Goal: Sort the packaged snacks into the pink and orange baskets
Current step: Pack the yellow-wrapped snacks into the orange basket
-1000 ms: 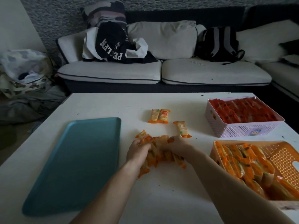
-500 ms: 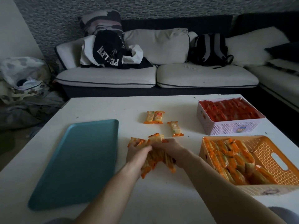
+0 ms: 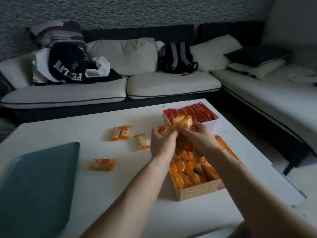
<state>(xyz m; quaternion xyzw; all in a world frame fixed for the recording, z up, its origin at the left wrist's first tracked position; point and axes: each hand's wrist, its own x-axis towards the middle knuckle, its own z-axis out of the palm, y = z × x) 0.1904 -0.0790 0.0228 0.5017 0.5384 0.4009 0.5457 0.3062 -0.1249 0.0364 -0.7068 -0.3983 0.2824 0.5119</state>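
Note:
My left hand (image 3: 163,143) and my right hand (image 3: 197,136) together hold a bundle of orange snack packs (image 3: 178,125) in the air over the far end of the orange basket (image 3: 197,191). That basket holds several orange packs (image 3: 188,169). Behind it stands the pink basket (image 3: 211,123), full of red packs (image 3: 193,111). On the white table (image 3: 120,194) lie loose orange packs: a pair (image 3: 121,133), a single one (image 3: 142,141) and another one (image 3: 102,164) nearer me.
A teal tray (image 3: 36,186) lies on the table's left part. A white and dark corner sofa (image 3: 171,85) with clothes, cushions and a backpack (image 3: 177,57) runs behind and to the right of the table.
Both hands lifted the bundle of orange packs off the table and carried it right, over the orange basket. One pack now lies alone on the table where the pile was.

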